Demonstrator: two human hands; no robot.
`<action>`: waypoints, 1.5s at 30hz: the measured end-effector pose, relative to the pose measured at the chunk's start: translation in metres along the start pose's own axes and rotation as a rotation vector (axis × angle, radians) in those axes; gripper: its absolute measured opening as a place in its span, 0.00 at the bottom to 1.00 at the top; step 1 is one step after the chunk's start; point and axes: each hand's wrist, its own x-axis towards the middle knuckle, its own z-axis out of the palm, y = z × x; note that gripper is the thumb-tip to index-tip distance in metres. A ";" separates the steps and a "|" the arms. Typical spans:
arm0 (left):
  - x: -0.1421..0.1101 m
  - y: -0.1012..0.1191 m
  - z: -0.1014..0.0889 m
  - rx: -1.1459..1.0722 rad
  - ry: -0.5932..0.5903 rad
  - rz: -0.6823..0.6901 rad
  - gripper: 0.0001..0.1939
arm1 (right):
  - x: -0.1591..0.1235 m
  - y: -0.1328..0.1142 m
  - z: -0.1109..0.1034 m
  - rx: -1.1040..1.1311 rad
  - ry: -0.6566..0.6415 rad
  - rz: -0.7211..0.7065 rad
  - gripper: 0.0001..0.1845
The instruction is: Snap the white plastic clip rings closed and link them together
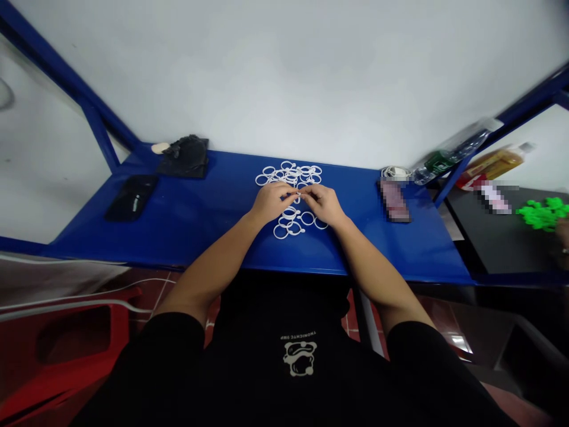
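Black shirt [267, 344] with a pale printed figure fills the zone nearest my head camera. Both forearms extend forward from its sleeves over a blue surface [213, 231]. I have the left hand [276, 200] nearly closed, thumb and fingers pinching a small white piece [298, 196]. I have the right hand [320, 200] set likewise, its fingertips closed on the same piece from the opposite side. The piece is located above the middle of the surface; its exact shape is too small for me to tell.

White rings lie in two groups: an overlapping rear cluster [291, 176] beyond the hands, and a looser front group [288, 224] on the near side, one ring partly covered by the right wrist.

Left zone: a black phone [128, 201] and, behind it, a crumpled black bag [189, 159]. Right zone: a coiled white cable [396, 172], just behind a blurred-out rectangular item [395, 203], and a clear bottle [457, 151] with a green label.
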 end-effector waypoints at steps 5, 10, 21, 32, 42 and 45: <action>0.000 0.006 -0.001 0.008 0.015 0.004 0.08 | -0.001 -0.002 0.000 0.036 0.033 0.006 0.11; 0.000 0.010 0.000 0.020 0.005 0.043 0.09 | -0.002 -0.004 0.002 0.090 0.018 0.037 0.12; 0.002 0.002 -0.006 0.022 0.004 -0.075 0.05 | 0.003 0.006 -0.033 -0.020 0.061 -0.136 0.09; -0.002 -0.022 0.001 0.084 -0.195 -0.220 0.05 | 0.003 0.022 -0.033 -0.155 -0.026 0.042 0.12; -0.002 -0.021 0.004 0.161 -0.245 -0.198 0.11 | 0.007 0.044 -0.023 -0.344 -0.117 0.307 0.26; -0.001 -0.021 0.004 0.171 -0.253 -0.194 0.12 | 0.008 0.037 -0.025 -0.383 -0.123 0.437 0.30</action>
